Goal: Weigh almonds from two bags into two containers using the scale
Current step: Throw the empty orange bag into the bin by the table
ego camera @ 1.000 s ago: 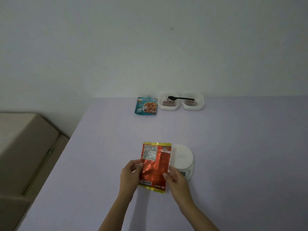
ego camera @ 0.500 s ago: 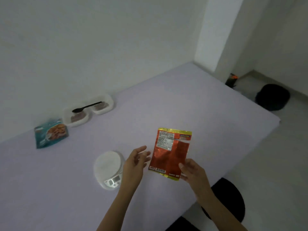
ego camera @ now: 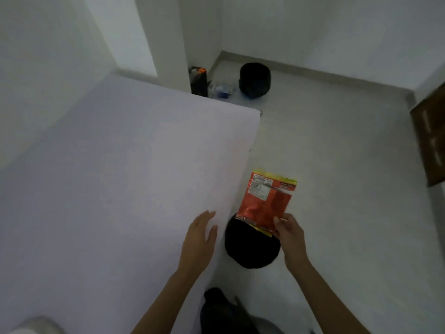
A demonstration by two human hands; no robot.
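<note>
Right hand (ego camera: 290, 233) pinches red bag (ego camera: 266, 201); left hand (ego camera: 198, 239) spread.

No text could be read; the red-and-yellow bag (ego camera: 265, 203) bore a white printed panel (ego camera: 260, 189) near its upper left corner and a dark printed strip (ego camera: 245, 218) along its lower edge; both were too blurred to make out.

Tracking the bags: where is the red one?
In the head view the red bag is off the table's right edge, pinched at its lower corner by the right hand, over a black object.
</note>
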